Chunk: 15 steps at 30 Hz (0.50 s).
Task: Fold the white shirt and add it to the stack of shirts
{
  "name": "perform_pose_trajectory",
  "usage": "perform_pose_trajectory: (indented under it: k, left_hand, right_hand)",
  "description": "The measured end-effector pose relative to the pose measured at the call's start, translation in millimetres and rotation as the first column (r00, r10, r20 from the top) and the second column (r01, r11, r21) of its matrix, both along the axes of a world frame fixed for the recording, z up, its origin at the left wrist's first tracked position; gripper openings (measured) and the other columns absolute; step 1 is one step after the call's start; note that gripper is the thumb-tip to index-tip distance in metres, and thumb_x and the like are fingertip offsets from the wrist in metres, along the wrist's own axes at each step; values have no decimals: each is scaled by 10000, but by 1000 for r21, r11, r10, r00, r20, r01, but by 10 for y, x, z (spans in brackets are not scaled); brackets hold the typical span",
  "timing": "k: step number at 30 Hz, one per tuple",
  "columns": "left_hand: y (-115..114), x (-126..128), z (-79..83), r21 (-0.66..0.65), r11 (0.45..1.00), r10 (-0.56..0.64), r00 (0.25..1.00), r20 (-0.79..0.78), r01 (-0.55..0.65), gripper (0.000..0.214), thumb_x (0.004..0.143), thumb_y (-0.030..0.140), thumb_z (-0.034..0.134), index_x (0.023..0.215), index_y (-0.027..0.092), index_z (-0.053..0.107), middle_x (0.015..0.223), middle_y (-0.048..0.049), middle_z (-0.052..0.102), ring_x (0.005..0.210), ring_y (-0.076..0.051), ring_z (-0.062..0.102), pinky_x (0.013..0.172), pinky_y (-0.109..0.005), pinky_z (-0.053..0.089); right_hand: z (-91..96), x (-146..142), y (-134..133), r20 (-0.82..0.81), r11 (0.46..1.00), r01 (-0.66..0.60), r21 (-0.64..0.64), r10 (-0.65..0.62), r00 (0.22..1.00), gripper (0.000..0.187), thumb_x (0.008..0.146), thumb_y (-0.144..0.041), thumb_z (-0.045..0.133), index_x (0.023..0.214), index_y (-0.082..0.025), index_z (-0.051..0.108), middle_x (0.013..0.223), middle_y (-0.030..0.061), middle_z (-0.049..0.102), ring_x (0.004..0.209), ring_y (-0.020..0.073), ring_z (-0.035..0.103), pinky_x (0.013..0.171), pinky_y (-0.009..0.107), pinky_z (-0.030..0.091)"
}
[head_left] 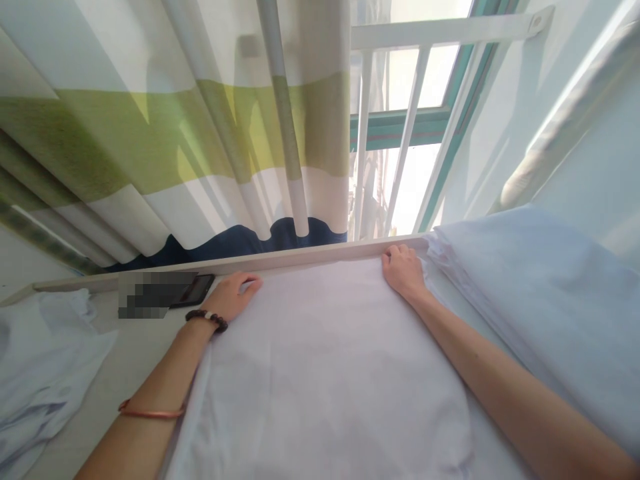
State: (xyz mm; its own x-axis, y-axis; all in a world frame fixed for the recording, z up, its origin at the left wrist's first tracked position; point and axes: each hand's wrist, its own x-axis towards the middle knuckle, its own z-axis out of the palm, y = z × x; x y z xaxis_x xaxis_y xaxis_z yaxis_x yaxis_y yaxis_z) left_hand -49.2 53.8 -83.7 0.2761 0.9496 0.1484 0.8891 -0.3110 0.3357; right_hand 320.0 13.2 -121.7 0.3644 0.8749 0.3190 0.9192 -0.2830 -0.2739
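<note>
White cloth (pixel 320 373) is spread nearest the camera, between two bare forearms, its far edge laid near a raised edge (pixel 300 255) of the pale surface (pixel 95 380). Beyond that edge, much of the view is filled by a white curtain (pixel 115 140) crossed with a green band and hung in folds, with dark blue fabric (pixel 230 248) seen below its hem. To the curtain's right, a teal window frame (pixel 410 128) is crossed by a white railing (pixel 440 32). Smooth bluish-white fabric (pixel 545 287) is heaped to the right of the spread cloth, and a crumpled white piece (pixel 45 360) is left at the far left.

At the cloth's far left corner, the left hand (pixel 231 297) is rested palm down; its fingers are held together, with a small gap shown beside the thumb. By the far right corner, the right hand (pixel 404 270) is placed against the raised edge, its fingers bent and kept close. Whether cloth is pinched by either hand cannot be told.

A dark flat device (pixel 196 291), partly hidden by pixelation, is set just left of the left hand. A copper-coloured bangle (pixel 150 413) is worn on the left forearm, and a dark beaded bracelet (pixel 220 323) on the wrist.
</note>
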Motion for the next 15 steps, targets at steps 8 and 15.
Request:
perform_pose_trajectory:
  k: [8,15]
  left_hand:
    - [-18,-297,-24,64,995,83,994,-76,-78,203,869,326,375,863,204,536,1034,-105,653,988,-227,577,956,-329,425]
    - [70,-271,12,51,996,81,990,-114,-76,294,919,346,294,904,197,547,1047,-95,665,996,-221,583,933,-300,420]
  right_hand:
    - [-40,-39,-13,22,999,39,4,-39,999,347,931,-394,371,1041,-169,611,1099,151,565,1080,324,476,958,478,306]
    - [-18,-45,10,-25,998,26,-61,-28,999,380,942,-434,336,1085,-178,579,1149,163,527,1127,327,460,933,496,331]
